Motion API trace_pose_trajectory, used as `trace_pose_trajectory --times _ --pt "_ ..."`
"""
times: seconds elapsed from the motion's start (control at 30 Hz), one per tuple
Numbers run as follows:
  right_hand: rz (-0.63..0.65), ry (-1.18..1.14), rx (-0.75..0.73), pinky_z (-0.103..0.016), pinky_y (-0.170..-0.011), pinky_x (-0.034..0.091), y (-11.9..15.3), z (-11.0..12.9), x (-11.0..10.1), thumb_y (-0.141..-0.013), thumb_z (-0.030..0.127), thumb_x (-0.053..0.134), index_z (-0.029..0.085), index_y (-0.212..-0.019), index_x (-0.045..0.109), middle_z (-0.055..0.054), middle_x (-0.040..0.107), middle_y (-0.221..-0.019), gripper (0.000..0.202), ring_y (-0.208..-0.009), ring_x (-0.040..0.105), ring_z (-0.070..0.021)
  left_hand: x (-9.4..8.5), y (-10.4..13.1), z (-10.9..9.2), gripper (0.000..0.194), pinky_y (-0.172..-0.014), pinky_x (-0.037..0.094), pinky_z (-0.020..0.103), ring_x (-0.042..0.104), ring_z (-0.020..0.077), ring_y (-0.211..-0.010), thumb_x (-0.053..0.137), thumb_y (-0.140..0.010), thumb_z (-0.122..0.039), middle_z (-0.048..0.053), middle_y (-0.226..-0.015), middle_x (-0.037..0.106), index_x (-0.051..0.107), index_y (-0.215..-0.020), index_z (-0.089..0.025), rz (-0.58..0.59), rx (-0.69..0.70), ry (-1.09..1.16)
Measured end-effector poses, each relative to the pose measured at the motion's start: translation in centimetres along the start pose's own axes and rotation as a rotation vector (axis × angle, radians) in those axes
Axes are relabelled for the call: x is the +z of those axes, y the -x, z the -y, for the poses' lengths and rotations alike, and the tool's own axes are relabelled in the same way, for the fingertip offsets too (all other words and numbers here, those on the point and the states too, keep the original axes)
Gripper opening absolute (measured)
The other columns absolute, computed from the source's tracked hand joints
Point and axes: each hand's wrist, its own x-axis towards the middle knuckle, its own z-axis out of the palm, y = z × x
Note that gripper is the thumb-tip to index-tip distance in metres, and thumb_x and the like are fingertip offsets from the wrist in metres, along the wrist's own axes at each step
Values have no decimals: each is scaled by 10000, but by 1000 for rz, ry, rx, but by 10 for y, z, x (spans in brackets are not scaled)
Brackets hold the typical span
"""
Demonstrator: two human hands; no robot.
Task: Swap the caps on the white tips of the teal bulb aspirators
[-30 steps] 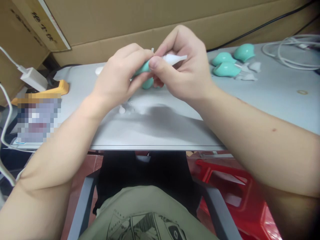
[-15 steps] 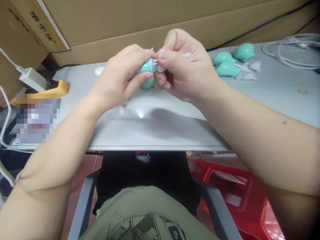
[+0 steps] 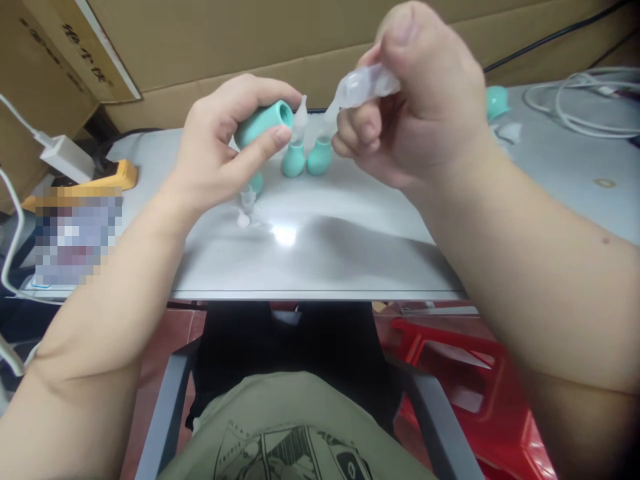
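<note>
My left hand (image 3: 220,133) is closed round a mint-green rubber bulb (image 3: 260,125), its round opening facing right. Raised to the right, my right hand (image 3: 425,100) grips a translucent plastic nozzle (image 3: 363,87). The two parts are apart. Behind and between my hands, two green bulbs with clear tips stand upright on the grey table: a left bulb (image 3: 294,160) and a right bulb (image 3: 319,159). Under my left hand another green bulb (image 3: 256,182) is partly hidden, with a clear piece (image 3: 247,198) and a small whitish disc (image 3: 243,219) near it.
More green bulb parts (image 3: 497,102) lie at the back right, partly behind my right hand. A coiled white cable (image 3: 575,100) rests beyond them. At left are a yellow power strip (image 3: 120,175) and a white charger (image 3: 65,159). Cardboard (image 3: 225,40) walls the back; a red stool (image 3: 450,400) stands below.
The clear nozzle has come out of the green bulb. My right hand has moved up and right with the nozzle, while my left hand has shifted slightly left with the bulb.
</note>
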Motion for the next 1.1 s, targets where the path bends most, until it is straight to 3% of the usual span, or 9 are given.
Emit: trace_pose_trajectory --times 0.13,0.23,0.3,0.47,0.6,0.7,0.8,0.93,1.1 --pt "-50 66 40 -384 -463 273 -5 -13 -5 -746 682 1019 329 -846 436 81 430 -542 688 -478 370 -163 8 2 17 513 -987 620 543 741 280 -1137 630 -1222 -867 18 -1313 860 826 -1501 -483 33 -63 20" --pt "-76 77 22 -393 -464 243 -4 -23 -6 -798 628 988 329 -810 487 70 471 -548 584 -467 381 -158 14 3 11 732 -996 607 613 709 355 -1155 595 -1113 -1032 96 -1208 819 862 -1432 -430 -5 -164 -56" --pt "-89 71 -17 -404 -462 224 -3 -28 -6 -841 583 977 331 -810 506 74 477 -536 535 -447 369 -157 14 3 2 757 -1034 618 648 721 377 -1161 594 -1099 -1043 103 -1205 849 870 -1412 -411 29 -238 -98" --pt "-82 57 -60 -407 -454 237 -1 -29 -10 -927 508 984 335 -823 565 93 455 -514 465 -436 366 -165 9 1 -10 643 -1122 678 670 804 355 -1173 704 -1125 -939 41 -1316 942 897 -1380 -381 135 -313 -100" --pt "-65 67 -29 -414 -471 278 1 -24 -9 -854 587 1074 333 -782 587 81 487 -518 554 -450 414 -170 12 4 -6 475 -935 741 560 869 368 -1152 793 -1107 -758 55 -1282 963 931 -1318 -356 225 -391 -85" --pt "-74 69 -18 -422 -485 282 3 -23 -7 -794 649 1128 326 -752 599 72 496 -506 621 -455 418 -168 15 10 -1 314 -983 742 517 897 357 -1155 839 -1074 -543 56 -1264 968 946 -1293 -344 209 -412 -159" --pt "-33 94 0 -425 -464 300 2 -27 -6 -755 715 1153 326 -739 590 67 505 -508 684 -458 441 -171 16 12 3 261 -1100 727 561 913 361 -1131 877 -1015 -423 45 -1222 972 956 -1254 -355 217 -387 -220" --pt "51 143 22 -413 -451 327 2 -33 -6 -692 848 1149 316 -750 603 54 573 -591 765 -487 471 -158 14 11 3 220 -1100 708 642 907 378 -1026 891 -1007 -369 54 -1138 969 959 -1216 -372 291 -431 -247" --pt "176 197 53 -409 -526 390 7 -32 -6 -745 782 1151 278 -838 765 21 655 -735 641 -572 518 -152 14 10 1 130 -1154 649 764 862 374 -880 904 -971 -385 55 -989 945 952 -1092 -375 304 -402 -294"
